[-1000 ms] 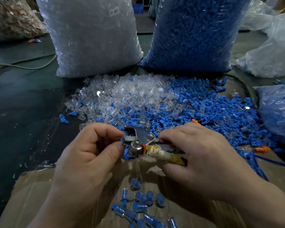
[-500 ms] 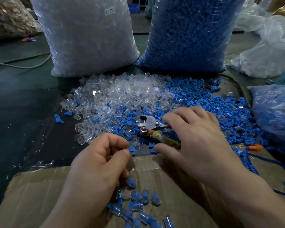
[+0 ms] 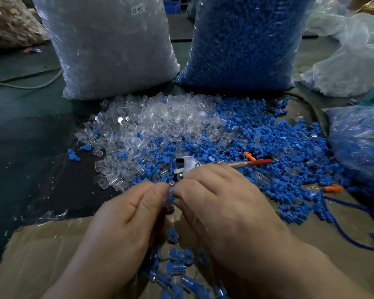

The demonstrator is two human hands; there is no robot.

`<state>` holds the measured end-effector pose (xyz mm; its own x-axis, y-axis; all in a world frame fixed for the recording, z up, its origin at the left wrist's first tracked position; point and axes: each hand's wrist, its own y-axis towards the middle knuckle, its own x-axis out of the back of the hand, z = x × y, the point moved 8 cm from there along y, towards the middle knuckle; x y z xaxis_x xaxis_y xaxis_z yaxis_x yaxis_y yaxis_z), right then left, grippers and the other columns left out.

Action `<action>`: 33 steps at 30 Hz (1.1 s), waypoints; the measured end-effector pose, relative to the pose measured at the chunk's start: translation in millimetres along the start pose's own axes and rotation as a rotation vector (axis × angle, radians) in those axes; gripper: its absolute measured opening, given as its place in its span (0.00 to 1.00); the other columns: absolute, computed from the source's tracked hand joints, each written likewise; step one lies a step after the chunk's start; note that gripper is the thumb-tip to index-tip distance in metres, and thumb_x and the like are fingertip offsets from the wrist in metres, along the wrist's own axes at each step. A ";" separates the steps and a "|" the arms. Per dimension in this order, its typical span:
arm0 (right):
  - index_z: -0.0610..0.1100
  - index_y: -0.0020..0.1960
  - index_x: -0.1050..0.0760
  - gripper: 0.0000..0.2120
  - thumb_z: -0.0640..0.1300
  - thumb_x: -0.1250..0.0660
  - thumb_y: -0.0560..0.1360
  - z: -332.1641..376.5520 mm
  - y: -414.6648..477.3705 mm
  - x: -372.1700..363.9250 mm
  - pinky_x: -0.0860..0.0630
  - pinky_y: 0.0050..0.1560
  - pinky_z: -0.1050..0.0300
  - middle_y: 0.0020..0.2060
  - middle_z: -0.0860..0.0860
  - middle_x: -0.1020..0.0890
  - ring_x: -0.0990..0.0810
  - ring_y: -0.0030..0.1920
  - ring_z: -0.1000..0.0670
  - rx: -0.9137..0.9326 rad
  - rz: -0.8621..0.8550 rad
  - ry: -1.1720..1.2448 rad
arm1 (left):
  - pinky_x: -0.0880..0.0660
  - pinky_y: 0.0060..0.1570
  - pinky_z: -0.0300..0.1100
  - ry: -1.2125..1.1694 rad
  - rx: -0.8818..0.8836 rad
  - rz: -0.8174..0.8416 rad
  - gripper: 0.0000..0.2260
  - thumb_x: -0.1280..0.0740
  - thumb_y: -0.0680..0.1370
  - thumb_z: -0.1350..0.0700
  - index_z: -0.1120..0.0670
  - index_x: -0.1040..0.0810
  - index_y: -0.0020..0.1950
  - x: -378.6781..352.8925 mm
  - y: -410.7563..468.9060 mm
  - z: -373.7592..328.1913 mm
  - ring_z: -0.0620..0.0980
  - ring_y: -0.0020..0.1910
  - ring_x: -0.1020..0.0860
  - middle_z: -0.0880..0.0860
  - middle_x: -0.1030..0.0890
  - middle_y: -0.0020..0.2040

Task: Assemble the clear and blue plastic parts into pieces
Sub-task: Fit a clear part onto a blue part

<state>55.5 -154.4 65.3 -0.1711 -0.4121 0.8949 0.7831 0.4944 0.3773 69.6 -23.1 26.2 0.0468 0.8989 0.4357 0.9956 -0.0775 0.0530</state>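
Pinching that piece [image 3: 170, 197] at the very fingertips like that, isn't it likely to shoot out?

It could. The left hand [image 3: 125, 214] has thumb and forefinger pressed on one side of it. The right hand [image 3: 220, 203] nips the other side with its fingertips. The piece sits between them, just below the middle of the scene. If the blue part goes in crooked, I'd guess it jams or pops loose. Once it lands in the blue heap [image 3: 279, 147] out at two o'clock, nobody would pick it out again.

And the pliers [image 3: 187, 167]?

Lying at twelve o'clock from the knuckles, with the red handle pointing off toward three. The metal head is right by the right hand, though I can't tell whether it touches. A careless push forward could knock the pliers, or scatter the clear heap [image 3: 151, 124] at eleven.

Anything at risk nearer the body?

The finished ones [image 3: 177, 268] lie at six o'clock on the cardboard [image 3: 41, 255], under the wrists. A wrist dragged back might sweep them about.

What can't you make out?

How far the two halves have gone together, since the fingertips cover most of the piece. The other fingers of both hands curl under, out of sight, so whether either palm holds a spare part I can't say. The finished ones are blurred and cut off at the near edge. The clear sack [image 3: 108, 46] and the blue sack [image 3: 246, 39] at twelve o'clock lose their tops beyond the far edge.
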 end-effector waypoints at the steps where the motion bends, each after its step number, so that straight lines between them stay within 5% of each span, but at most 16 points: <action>1: 0.45 0.47 0.24 0.01 0.40 0.34 0.77 2.2 0.6 1.1 0.31 0.44 0.53 0.41 0.51 0.24 0.28 0.41 0.49 0.001 -0.007 0.024 | 0.27 0.34 0.35 -0.019 0.003 0.028 0.21 0.42 0.70 0.34 0.49 0.21 0.41 -1.3 0.3 0.0 0.49 0.35 0.22 0.52 0.19 0.36; 6: 0.51 0.40 0.33 0.15 0.58 0.48 0.78 -5.8 -1.8 -3.5 0.32 0.35 0.57 0.33 0.56 0.29 0.30 0.36 0.55 -0.244 0.101 0.269 | 0.30 0.26 0.36 -0.100 -0.095 0.071 0.20 0.38 0.72 0.32 0.48 0.21 0.41 -2.5 -1.3 -8.8 0.45 0.27 0.27 0.53 0.24 0.31; 11: 0.49 0.29 0.28 0.11 0.50 0.40 0.68 -17.2 -19.5 -29.6 0.35 0.25 0.63 0.22 0.55 0.31 0.34 0.24 0.56 -0.741 0.303 1.242 | 0.25 0.31 0.42 0.039 -0.372 0.097 0.13 0.37 0.76 0.34 0.41 0.22 0.47 -6.2 -8.1 -33.0 0.49 0.35 0.21 0.48 0.20 0.39; 13: 0.49 0.30 0.29 0.14 0.52 0.39 0.72 -23.1 -19.6 -30.5 0.35 0.25 0.62 0.22 0.54 0.29 0.33 0.24 0.57 -0.701 0.331 1.054 | 0.25 0.32 0.37 0.107 -0.373 0.111 0.10 0.35 0.75 0.37 0.42 0.22 0.47 -2.5 -6.9 -32.1 0.47 0.36 0.21 0.46 0.20 0.40; 16: 0.49 0.38 0.30 0.18 0.62 0.46 0.75 -33.8 -14.6 -18.8 0.29 0.31 0.58 0.33 0.55 0.23 0.26 0.32 0.56 -0.434 0.243 0.286 | 0.25 0.32 0.30 0.285 -0.265 0.063 0.06 0.32 0.72 0.40 0.40 0.22 0.44 14.8 1.4 -16.0 0.41 0.35 0.20 0.41 0.18 0.38; 18: 0.53 0.42 0.32 0.16 0.64 0.48 0.77 -33.5 -14.1 -16.7 0.26 0.39 0.54 0.37 0.56 0.24 0.26 0.37 0.56 -0.347 0.238 0.056 | 0.24 0.33 0.31 0.399 -0.191 0.098 0.03 0.31 0.73 0.42 0.39 0.22 0.44 18.0 4.5 -3.7 0.39 0.37 0.20 0.38 0.19 0.37; 25: 0.57 0.60 0.34 0.18 0.66 0.47 0.77 -31.6 -11.7 -25.7 0.32 0.36 0.52 0.48 0.57 0.26 0.25 0.43 0.49 -0.315 0.247 -0.050 | 0.24 0.34 0.39 0.561 -0.267 0.326 0.08 0.38 0.70 0.37 0.38 0.23 0.43 -12.2 -4.3 -5.8 0.38 0.37 0.23 0.37 0.22 0.41; 29: 0.57 0.65 0.38 0.20 0.65 0.46 0.77 -29.7 -4.5 -33.3 0.34 0.33 0.53 0.49 0.55 0.27 0.23 0.44 0.48 -0.285 0.259 -0.104 | 0.28 0.30 0.33 0.548 -0.187 0.142 0.10 0.38 0.71 0.35 0.37 0.25 0.46 1.3 1.9 -2.3 0.35 0.37 0.23 0.35 0.21 0.41; 33: 0.56 0.62 0.35 0.17 0.64 0.47 0.79 -24.3 3.8 -39.4 0.38 0.28 0.55 0.48 0.53 0.28 0.30 0.37 0.48 -0.223 0.267 -0.164 | 0.28 0.39 0.39 0.719 -0.147 -0.017 0.17 0.39 0.70 0.34 0.38 0.24 0.56 9.3 12.4 7.6 0.37 0.40 0.26 0.35 0.25 0.43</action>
<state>79.7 -154.8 25.7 -0.0224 -0.1546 0.9877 0.9208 0.3815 0.0806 82.9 -12.4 24.2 -0.0837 0.3994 0.9130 0.9721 -0.1689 0.1630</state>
